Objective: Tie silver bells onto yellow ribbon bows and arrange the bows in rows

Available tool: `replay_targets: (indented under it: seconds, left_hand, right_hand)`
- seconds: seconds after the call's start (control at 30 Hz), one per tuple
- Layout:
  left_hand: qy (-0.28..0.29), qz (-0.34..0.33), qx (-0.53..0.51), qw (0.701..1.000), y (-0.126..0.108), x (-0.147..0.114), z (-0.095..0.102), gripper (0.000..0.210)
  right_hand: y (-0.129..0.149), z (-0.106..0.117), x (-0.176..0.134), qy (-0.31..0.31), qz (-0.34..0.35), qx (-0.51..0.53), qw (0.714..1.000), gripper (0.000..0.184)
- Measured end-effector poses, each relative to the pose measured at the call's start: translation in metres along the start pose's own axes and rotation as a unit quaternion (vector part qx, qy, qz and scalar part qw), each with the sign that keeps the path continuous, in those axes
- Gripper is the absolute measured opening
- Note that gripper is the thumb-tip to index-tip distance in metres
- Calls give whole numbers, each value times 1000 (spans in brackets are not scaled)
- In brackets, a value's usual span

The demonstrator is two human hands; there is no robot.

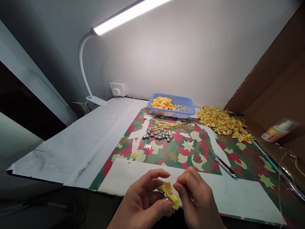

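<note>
A yellow ribbon bow [168,190] with a small silver bell [166,197] against it is held in my left hand [147,198], between thumb and curled fingers. Just to its right, my right hand [196,194] is closed in a pinch, with thumb and forefinger tips beside the bow. Whatever those fingertips grip is too small or hidden to make out. Both hands are over the near edge of the table. Farther back lie several loose silver bells [160,136] and a bundle of gold ties [168,125].
A blue basket [192,109] holds yellow bows and small silver bells. A heap of finished-looking yellow bows with gold ties [221,122] lies at right. Slim scissors or snips [222,163] rest nearer. A white lamp [82,60] arches over the left; a bottle [277,130] lies tilted at right.
</note>
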State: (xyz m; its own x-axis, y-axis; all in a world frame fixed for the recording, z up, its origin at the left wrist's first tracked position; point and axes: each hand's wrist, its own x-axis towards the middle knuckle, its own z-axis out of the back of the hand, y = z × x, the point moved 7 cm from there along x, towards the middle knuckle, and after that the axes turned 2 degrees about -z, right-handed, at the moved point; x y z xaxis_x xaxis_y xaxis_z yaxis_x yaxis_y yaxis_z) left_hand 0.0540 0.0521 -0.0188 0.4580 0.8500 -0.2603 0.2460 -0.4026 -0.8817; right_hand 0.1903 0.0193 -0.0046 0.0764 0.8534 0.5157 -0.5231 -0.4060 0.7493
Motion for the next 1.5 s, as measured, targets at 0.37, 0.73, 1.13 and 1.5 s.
replay_targets:
  seconds: [0.37,0.73,1.13,1.5]
  left_hand:
    - [29,1,-3,1000,-3,-6,-12,25]
    - [28,31,-53,998,3,-1,-6,23]
    - [168,157,-204,952,24,4,-23,63]
    - [30,-21,149,988,-8,18,-3,36]
  right_hand:
    - [-4,6,-6,-22,-29,4,999,22]
    - [-11,5,-5,-7,-94,72,993,28]
    - [-16,-9,1,170,-213,339,901,19]
    - [-30,13,-2,58,-229,88,968,32]
